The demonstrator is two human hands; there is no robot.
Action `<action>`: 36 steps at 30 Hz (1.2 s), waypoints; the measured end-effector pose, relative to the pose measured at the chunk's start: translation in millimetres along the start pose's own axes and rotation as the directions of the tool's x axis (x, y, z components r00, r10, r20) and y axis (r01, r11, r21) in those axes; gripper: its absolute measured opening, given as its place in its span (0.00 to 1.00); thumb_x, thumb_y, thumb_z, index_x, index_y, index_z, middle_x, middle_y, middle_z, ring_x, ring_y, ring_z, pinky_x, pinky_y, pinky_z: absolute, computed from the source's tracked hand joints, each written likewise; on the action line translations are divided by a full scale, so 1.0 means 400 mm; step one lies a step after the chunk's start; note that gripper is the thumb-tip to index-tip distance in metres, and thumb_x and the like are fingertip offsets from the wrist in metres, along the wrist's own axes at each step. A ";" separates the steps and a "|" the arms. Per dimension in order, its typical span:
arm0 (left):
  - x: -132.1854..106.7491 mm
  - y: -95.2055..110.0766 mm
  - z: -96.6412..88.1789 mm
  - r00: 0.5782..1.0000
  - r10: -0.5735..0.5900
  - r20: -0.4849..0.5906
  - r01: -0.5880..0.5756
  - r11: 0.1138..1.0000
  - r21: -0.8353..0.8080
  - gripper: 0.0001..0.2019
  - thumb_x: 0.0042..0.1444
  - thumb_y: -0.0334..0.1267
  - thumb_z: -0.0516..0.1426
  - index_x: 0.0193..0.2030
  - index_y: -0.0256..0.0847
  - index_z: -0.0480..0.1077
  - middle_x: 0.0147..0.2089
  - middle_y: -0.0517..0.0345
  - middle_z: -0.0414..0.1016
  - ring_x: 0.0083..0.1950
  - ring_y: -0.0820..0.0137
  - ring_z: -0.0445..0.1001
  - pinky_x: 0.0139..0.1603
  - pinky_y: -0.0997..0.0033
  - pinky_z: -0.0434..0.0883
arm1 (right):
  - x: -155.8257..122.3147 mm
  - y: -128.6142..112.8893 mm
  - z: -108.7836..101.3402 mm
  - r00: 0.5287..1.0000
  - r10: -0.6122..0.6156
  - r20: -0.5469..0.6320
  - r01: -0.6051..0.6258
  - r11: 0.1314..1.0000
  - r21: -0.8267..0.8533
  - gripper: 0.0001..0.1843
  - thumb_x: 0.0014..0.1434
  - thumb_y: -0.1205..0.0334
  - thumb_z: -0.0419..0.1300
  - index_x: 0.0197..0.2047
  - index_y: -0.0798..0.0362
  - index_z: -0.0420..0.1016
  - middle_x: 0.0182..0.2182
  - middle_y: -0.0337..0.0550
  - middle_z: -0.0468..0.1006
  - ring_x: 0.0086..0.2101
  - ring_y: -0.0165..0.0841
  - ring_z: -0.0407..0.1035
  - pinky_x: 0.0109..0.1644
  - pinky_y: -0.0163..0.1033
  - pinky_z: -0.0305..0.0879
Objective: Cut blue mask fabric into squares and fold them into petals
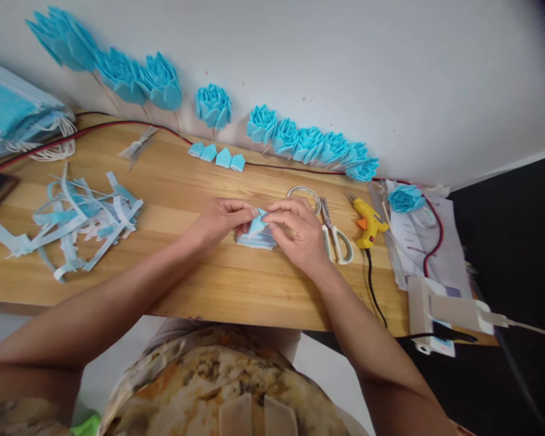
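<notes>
Over the middle of the wooden table, my left hand [222, 219] pinches the left side of a small light blue piece of fabric [255, 227], thumb on top. From the other side, the fingertips of my right hand [300, 235] close on the same piece near its upper corner. The piece looks partly folded to a point. Just beneath it lies pale blue pleated fabric [257, 242], partly covered by my hands. Several folded pointed blue pieces [223, 158] sit in a row farther back. Beside my right hand lie scissors [331, 233] with white handles and a roll of tape [303, 191].
Blue fabric flowers [212, 106] on sticks lean along the wall. Cut strips [84, 218] are heaped at left, near packed masks [18, 115]. At right are a yellow glue gun [369, 224], papers [440, 242] and a power strip [420, 309] with cords.
</notes>
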State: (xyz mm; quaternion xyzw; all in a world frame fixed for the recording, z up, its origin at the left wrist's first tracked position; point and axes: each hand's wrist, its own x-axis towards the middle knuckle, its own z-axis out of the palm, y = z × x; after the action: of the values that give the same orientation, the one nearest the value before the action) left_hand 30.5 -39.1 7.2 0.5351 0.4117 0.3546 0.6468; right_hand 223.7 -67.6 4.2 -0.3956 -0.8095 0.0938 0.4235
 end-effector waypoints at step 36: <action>-0.005 0.006 0.007 0.993 0.103 -0.055 -0.095 0.987 0.126 0.12 0.49 0.44 0.62 0.23 0.37 0.73 0.19 0.62 0.68 0.23 0.76 0.65 0.26 0.76 0.63 | -0.007 -0.015 0.006 0.743 0.550 0.381 -0.669 0.617 0.415 0.14 0.57 0.49 0.64 0.32 0.53 0.75 0.24 0.35 0.68 0.25 0.26 0.59 0.28 0.33 0.55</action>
State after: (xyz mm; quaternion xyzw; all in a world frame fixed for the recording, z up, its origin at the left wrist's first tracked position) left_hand 32.3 -41.7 10.0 0.5825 0.4255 0.3765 0.5813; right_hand 219.4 -73.3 4.0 -0.5034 -0.6077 0.4932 0.3662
